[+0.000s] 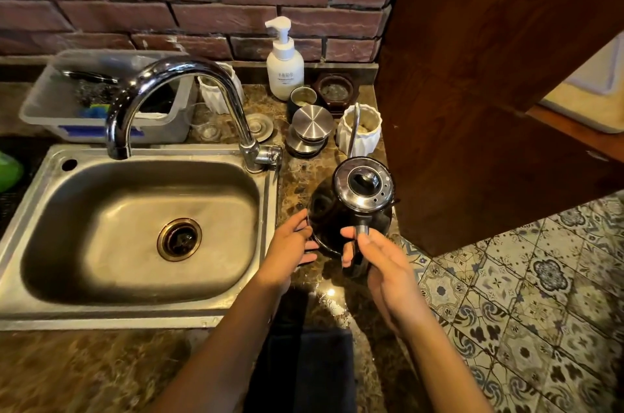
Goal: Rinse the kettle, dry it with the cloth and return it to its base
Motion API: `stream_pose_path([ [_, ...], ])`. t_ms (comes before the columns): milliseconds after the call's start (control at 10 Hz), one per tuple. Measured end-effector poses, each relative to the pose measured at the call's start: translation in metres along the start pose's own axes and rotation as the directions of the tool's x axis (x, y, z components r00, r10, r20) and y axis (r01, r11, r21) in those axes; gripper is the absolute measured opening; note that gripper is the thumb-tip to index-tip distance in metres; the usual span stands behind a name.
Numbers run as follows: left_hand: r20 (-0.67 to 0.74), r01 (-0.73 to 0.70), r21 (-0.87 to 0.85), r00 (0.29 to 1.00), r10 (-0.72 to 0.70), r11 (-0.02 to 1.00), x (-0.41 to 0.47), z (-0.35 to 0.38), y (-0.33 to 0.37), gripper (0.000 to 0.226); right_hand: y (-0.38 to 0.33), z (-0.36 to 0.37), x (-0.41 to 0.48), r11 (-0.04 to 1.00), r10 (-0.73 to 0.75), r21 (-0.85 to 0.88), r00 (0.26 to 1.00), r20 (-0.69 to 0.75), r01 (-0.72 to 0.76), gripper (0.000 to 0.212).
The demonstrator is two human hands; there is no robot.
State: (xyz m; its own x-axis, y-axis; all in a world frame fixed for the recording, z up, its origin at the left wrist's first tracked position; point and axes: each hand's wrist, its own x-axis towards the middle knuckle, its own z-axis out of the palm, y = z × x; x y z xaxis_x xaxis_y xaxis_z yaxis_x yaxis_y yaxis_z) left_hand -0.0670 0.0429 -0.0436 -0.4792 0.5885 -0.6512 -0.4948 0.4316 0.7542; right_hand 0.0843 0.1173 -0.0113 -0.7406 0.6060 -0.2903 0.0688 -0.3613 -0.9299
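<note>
A shiny steel gooseneck kettle (363,186) with its lid on stands over a round black base (324,220) on the marble counter, right of the sink. My right hand (381,260) is closed around the kettle's handle. My left hand (290,243) rests with spread fingers against the left rim of the base. A dark cloth (317,362) lies on the counter edge between my forearms. Whether the kettle touches the base or hovers just above it is unclear.
The steel sink (135,230) with its tall faucet (175,101) is on the left. Behind the kettle stand a white ribbed cup (359,134), steel tins (310,132) and a soap pump bottle (285,64). A wooden panel (489,91) rises close on the right.
</note>
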Motion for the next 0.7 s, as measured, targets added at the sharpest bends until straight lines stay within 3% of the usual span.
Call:
stream_pose_path([
  [200, 0.016, 0.027, 0.041, 1.0, -0.027, 0.999, -0.001, -0.002, -0.002, 0.035, 0.001, 0.001, -0.002, 0.999, -0.027, -0.017, 0.999, -0.019, 0.027, 0.039],
  [400, 0.027, 0.033, 0.095, 0.999, -0.035, 0.995, -0.018, -0.013, -0.005, 0.044, 0.002, 0.006, -0.011, 0.987, -0.071, -0.151, 0.989, -0.133, 0.05, 0.03],
  [600, 0.008, -0.114, 0.225, 0.993, 0.116, 0.968, -0.046, -0.05, 0.005, 0.041, -0.004, 0.025, -0.022, 0.947, -0.163, -0.318, 0.917, -0.363, 0.042, 0.024],
  [700, -0.021, -0.266, 0.437, 0.952, 0.305, 0.859, -0.067, -0.079, 0.02, 0.04, -0.007, 0.036, -0.031, 0.877, -0.269, -0.48, 0.82, -0.505, -0.009, 0.048],
])
